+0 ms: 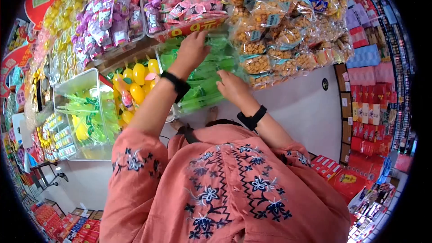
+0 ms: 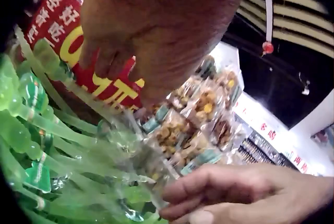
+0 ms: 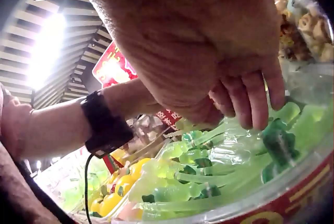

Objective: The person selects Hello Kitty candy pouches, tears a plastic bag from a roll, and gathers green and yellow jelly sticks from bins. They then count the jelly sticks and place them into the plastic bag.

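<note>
Green stick-tailed packets (image 1: 198, 83) lay in their bin, long axes roughly 9-to-3 o'clock, pointing ends unclear | at 10 o'clock from my right hand (image 1: 235, 91), the nearer, fingers loosely open, empty | 6 o'clock from my left hand (image 1: 192, 53), grip unclear | snack bags (image 1: 270, 22) sat at 1 o'clock.

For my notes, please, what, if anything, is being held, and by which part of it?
The right hand shows nothing held; whether the left hand holds anything cannot be told.
</note>
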